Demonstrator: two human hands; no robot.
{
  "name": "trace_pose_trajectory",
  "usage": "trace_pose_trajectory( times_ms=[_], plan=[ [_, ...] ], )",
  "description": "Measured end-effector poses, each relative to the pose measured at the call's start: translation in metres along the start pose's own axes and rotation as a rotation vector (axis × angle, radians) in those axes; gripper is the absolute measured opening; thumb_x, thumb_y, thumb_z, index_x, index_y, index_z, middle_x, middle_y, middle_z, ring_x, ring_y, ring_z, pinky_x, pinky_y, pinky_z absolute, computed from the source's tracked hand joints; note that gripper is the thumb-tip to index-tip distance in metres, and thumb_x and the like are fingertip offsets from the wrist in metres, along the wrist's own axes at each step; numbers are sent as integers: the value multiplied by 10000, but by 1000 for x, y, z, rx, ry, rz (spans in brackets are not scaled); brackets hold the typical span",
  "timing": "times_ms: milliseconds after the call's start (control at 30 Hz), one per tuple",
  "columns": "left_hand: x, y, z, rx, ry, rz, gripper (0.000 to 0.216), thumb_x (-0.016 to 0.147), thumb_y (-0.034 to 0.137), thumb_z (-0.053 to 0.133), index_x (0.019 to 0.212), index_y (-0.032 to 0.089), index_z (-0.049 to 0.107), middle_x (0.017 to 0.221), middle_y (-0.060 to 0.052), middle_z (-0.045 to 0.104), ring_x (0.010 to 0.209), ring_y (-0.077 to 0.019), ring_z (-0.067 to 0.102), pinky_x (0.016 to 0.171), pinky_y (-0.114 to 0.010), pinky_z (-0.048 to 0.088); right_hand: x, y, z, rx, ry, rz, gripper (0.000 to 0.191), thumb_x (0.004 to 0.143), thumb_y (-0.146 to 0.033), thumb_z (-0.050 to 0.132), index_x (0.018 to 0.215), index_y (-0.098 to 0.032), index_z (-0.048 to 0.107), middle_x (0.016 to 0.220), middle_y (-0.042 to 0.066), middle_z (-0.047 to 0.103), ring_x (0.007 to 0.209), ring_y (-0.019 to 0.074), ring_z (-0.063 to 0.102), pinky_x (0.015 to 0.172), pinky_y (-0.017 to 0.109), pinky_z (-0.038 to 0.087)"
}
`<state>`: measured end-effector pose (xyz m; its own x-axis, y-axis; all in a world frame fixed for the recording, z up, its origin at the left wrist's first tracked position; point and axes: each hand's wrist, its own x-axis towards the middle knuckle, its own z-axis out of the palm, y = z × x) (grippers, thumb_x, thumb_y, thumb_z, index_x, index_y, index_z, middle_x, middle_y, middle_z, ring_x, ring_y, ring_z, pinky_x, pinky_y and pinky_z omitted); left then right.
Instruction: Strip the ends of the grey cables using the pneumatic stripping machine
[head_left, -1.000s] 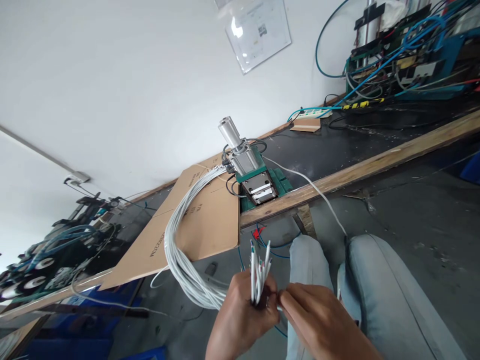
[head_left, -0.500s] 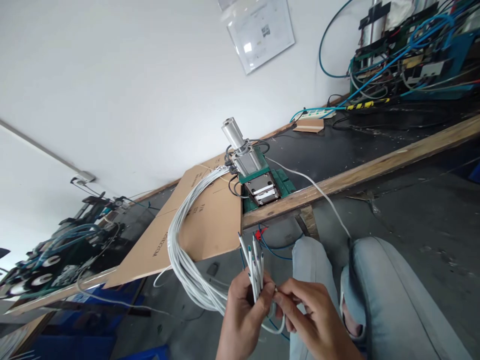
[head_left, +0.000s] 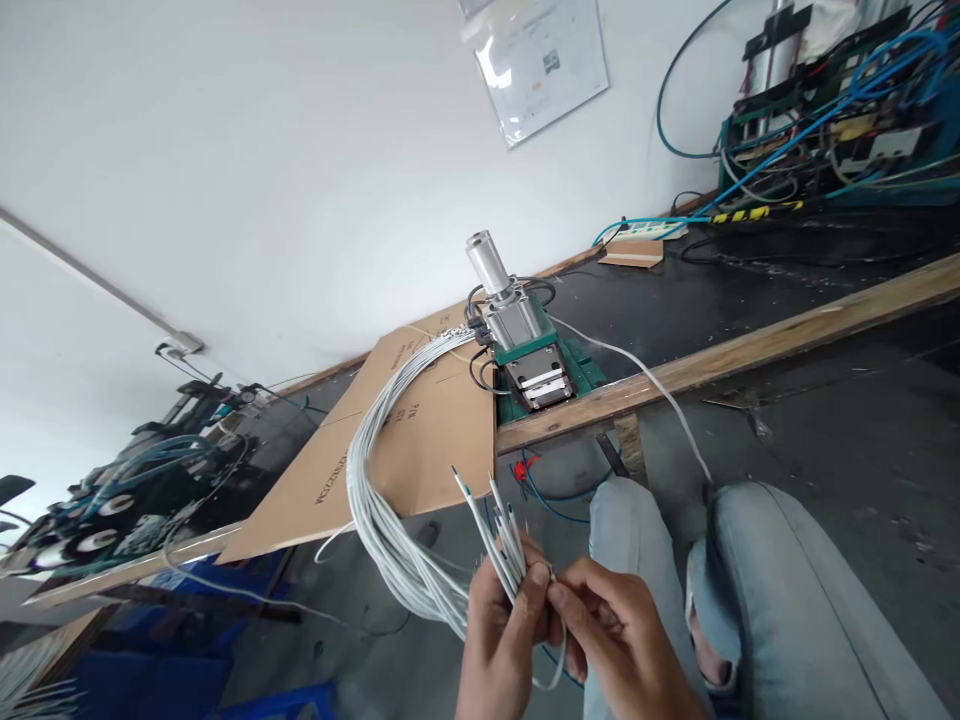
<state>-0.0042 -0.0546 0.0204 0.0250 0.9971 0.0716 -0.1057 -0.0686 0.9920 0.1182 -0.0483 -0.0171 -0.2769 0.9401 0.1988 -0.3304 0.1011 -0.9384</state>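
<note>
My left hand [head_left: 504, 640] is closed round a bunch of white cables [head_left: 390, 530]; their stripped ends [head_left: 491, 515] fan upward out of my fist. My right hand [head_left: 611, 640] pinches one thin white cable from that bunch, fingertips touching my left thumb. The cable bundle loops down from a cardboard sheet [head_left: 405, 440] on the bench. A small green pneumatic press [head_left: 529, 345] with a silver cylinder stands at the bench edge, above and beyond my hands.
A wooden-edged workbench [head_left: 750, 340] runs across the view. My knees in pale jeans [head_left: 750, 570] are at the lower right. Machinery with blue hoses [head_left: 832, 90] stands far right, more equipment [head_left: 127, 490] at left. A laminated paper [head_left: 544, 60] hangs on the white wall.
The cable ends have tilted leftward in my left hand and spread out. My right fingers moved from beside the bunch to pinching a single cable. The view shifted slightly.
</note>
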Motion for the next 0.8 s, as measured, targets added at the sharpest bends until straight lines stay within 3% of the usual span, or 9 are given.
trace_pose_trajectory(
  times_ms=[167,367,533,700,800],
  plan=[
    [0,-2,0,-57,45,15,301,987,429,653,819,185,596,604,80,425,484,-56,423,490,-160,374,0,4,4,27,11,12,440,1031,-518,530,731,-198,564,557,-53,514,444,81,492,448,176,374],
    [3,11,5,43,38,-29,376,961,517,654,811,178,588,568,84,426,454,-58,411,447,-159,352,1,-1,4,87,22,33,471,1007,-554,559,705,-192,568,543,-50,515,425,74,479,424,170,358],
    [1,17,14,50,168,-39,416,901,594,692,877,185,626,533,105,370,456,-67,361,453,-170,316,2,-8,4,119,66,55,478,982,-576,595,704,-187,584,536,-49,527,403,67,469,409,167,354],
    [-2,15,16,171,206,110,437,888,607,690,779,187,635,605,60,448,527,-93,353,509,-207,326,5,-26,-3,127,207,86,487,915,-607,681,692,-180,616,562,-32,570,418,77,500,422,179,367],
    [2,8,18,339,212,283,407,885,572,703,725,198,688,644,11,555,569,-132,473,578,-237,399,12,-38,-14,89,285,58,489,887,-631,702,705,-182,636,550,-31,569,416,84,501,431,187,364]
  ],
)
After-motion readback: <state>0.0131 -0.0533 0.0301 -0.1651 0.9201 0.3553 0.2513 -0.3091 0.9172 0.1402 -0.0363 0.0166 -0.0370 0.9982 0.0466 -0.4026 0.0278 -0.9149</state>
